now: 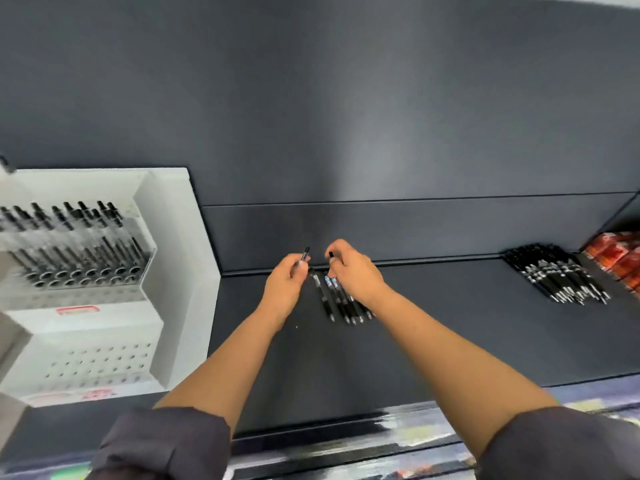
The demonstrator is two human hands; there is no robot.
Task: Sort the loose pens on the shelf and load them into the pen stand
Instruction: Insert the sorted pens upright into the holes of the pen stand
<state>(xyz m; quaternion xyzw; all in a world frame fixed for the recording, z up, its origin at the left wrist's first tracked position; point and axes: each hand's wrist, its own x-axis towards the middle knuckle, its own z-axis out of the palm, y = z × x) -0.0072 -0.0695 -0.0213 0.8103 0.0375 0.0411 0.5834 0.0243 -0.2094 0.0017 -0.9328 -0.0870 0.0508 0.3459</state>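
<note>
Several black pens (341,303) lie side by side on the dark shelf (433,334), just below my hands. My left hand (287,284) pinches one black pen (304,255) whose top sticks up past the fingers. My right hand (353,268) is curled over the lying pens and holds another black pen (331,255) by its upper end. At the left stands the white pen stand (166,271), with several black pens (69,237) upright in its top tier. A second heap of black pens (557,275) lies at the shelf's right.
Red packets (620,258) sit at the far right edge of the shelf. The stand's lower perforated tier (97,365) holds no pens. A dark back panel (346,98) rises behind the shelf, and the shelf's front lip (346,431) runs below my forearms.
</note>
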